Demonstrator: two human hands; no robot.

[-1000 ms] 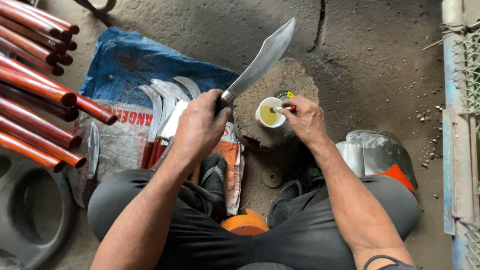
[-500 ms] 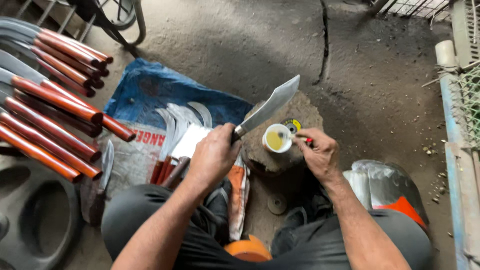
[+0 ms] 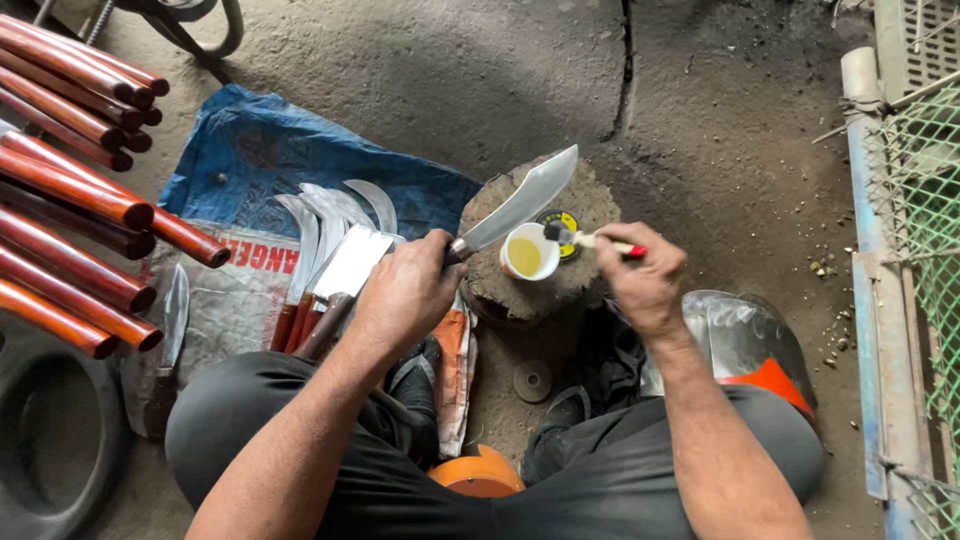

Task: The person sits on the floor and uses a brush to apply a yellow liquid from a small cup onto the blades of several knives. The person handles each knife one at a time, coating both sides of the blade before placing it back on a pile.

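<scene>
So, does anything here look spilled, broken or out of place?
Nothing stands out. The small white cup of yellow liquid stands upright on the round stump, nothing spilled around it. The left hand grips the broad steel knife, and the right hand holds a thin red-tipped brush.

Broad knife angled over cup.

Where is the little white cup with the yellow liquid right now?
The white cup stands on the stump at centre, just under the knife blade, between the left hand and right hand.
</scene>
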